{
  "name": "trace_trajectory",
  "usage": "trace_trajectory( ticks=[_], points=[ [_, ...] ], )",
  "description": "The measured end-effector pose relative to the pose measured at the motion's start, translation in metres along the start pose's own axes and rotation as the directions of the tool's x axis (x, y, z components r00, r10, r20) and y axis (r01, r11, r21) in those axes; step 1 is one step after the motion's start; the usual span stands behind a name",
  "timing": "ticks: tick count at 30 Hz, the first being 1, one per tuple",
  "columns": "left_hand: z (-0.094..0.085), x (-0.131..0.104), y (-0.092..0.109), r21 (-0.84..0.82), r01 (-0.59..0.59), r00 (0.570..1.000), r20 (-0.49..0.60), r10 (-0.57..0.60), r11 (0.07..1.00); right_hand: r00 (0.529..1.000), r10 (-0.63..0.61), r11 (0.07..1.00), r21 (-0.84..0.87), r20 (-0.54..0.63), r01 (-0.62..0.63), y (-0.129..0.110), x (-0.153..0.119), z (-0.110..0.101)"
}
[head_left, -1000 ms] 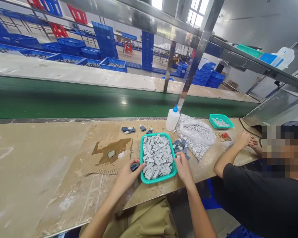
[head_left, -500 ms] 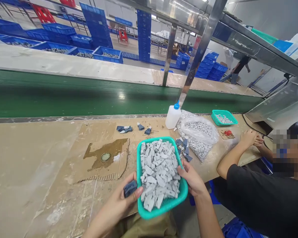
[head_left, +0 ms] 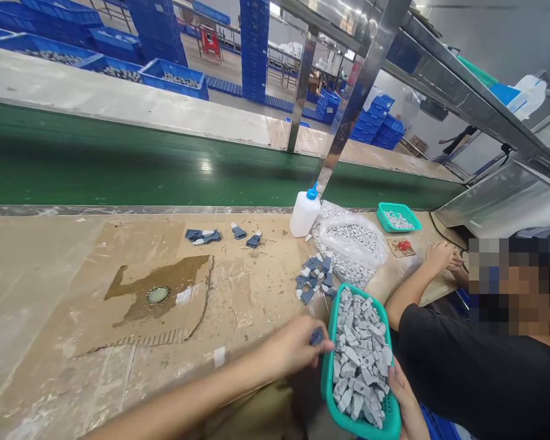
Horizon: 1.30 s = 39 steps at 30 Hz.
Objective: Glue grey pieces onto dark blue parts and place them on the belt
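Observation:
A green basket (head_left: 329,366) full of light grey pieces is tilted over the table's front edge at the lower right. My right hand (head_left: 406,391) grips its right side. My left hand (head_left: 302,345) is closed around a dark blue-grey piece (head_left: 316,335), its fingertips at the basket's left rim. Behind the basket lies a loose group of dark pieces with light tips (head_left: 312,278). More dark pieces (head_left: 203,237) rest farther left on the table. A wet piece of cardboard (head_left: 183,318) bears a round cap (head_left: 158,295).
A white bottle (head_left: 305,214) with a blue top stands beside a plastic bag of small pieces (head_left: 352,238). Behind it are a second green basket (head_left: 398,217) and a red item (head_left: 404,245) on cardboard. A person in a black sleeve (head_left: 458,360) sits at the right.
The basket has moved right, toward the seated person, with my right hand on it. My left hand has shifted right as well, still with the dark piece. The camera view has turned somewhat.

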<state>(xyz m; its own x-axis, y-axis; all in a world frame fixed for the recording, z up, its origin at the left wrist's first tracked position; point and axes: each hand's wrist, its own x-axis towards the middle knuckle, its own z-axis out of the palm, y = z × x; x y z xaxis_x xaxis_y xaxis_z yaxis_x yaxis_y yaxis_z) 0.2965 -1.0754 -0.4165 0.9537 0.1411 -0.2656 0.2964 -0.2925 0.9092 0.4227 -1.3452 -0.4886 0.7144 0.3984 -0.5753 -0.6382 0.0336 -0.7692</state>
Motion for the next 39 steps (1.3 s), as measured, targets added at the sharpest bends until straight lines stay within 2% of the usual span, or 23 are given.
trace_trajectory(
  ticks=[2,3,4,6,8,11,14,17,19,22,25,28,31,34,37,39],
  points=[
    [-0.014,0.022,0.005,0.213,-0.117,0.982,-0.122,0.145,0.970,0.995,-0.032,0.999,0.015,-0.096,0.033,0.004,0.001,-0.010],
    [-0.021,0.034,0.006,0.349,-0.203,0.946,-0.170,0.274,0.915,0.991,-0.049,0.998,0.019,-0.122,0.052,0.005,0.001,-0.012],
    [-0.028,0.046,0.006,0.481,-0.292,0.896,-0.165,0.412,0.827,0.989,-0.065,0.997,0.020,-0.132,0.068,0.005,0.001,-0.013],
    [-0.037,0.071,0.001,0.647,-0.460,0.799,0.003,0.601,0.608,0.991,-0.080,0.997,0.010,-0.110,0.081,0.003,-0.001,-0.011],
    [-0.039,0.090,-0.009,0.682,-0.565,0.741,0.170,0.650,0.465,0.994,-0.070,0.998,-0.009,-0.085,0.070,-0.003,-0.004,-0.007],
    [-0.034,0.101,-0.027,0.721,-0.560,0.751,0.233,0.618,0.409,0.995,-0.063,0.998,-0.033,-0.082,0.060,-0.010,-0.005,-0.002],
    [-0.030,0.093,-0.041,0.829,-0.467,0.760,0.198,0.619,0.308,0.995,-0.077,0.997,-0.026,-0.064,0.075,-0.012,-0.001,-0.002],
    [-0.036,0.078,-0.050,0.912,-0.339,0.775,0.131,0.618,0.231,0.999,-0.048,0.999,-0.018,-0.007,0.048,-0.010,0.008,-0.001],
    [-0.047,0.065,-0.056,0.933,-0.257,0.808,0.064,0.586,0.253,0.996,-0.071,0.997,-0.028,0.054,0.072,-0.009,0.015,0.004],
    [-0.066,0.046,-0.056,0.933,-0.101,0.855,-0.096,0.510,0.345,0.985,-0.102,0.992,-0.058,0.141,0.111,-0.009,0.022,0.019],
    [-0.082,0.035,-0.046,0.921,0.030,0.861,-0.221,0.458,0.389,0.979,-0.072,0.991,-0.093,0.189,0.091,-0.011,0.024,0.038],
    [-0.092,0.038,-0.040,0.922,-0.031,0.869,-0.166,0.467,0.386,0.971,-0.084,0.987,-0.112,0.225,0.112,-0.009,0.023,0.057],
    [-0.101,0.045,-0.048,0.902,-0.076,0.898,-0.124,0.423,0.426,0.960,-0.083,0.985,-0.121,0.267,0.119,-0.001,0.020,0.076],
    [-0.112,0.045,-0.063,0.867,-0.011,0.917,-0.189,0.350,0.498,0.946,-0.062,0.983,-0.142,0.319,0.112,0.006,0.019,0.097],
    [-0.120,0.037,-0.072,0.828,0.024,0.914,-0.245,0.323,0.560,0.938,-0.059,0.982,-0.147,0.343,0.116,0.005,0.024,0.116],
    [-0.124,0.029,-0.073,0.759,0.034,0.906,-0.298,0.301,0.650,0.928,-0.057,0.984,-0.139,0.369,0.116,0.000,0.031,0.127]
  ],
)
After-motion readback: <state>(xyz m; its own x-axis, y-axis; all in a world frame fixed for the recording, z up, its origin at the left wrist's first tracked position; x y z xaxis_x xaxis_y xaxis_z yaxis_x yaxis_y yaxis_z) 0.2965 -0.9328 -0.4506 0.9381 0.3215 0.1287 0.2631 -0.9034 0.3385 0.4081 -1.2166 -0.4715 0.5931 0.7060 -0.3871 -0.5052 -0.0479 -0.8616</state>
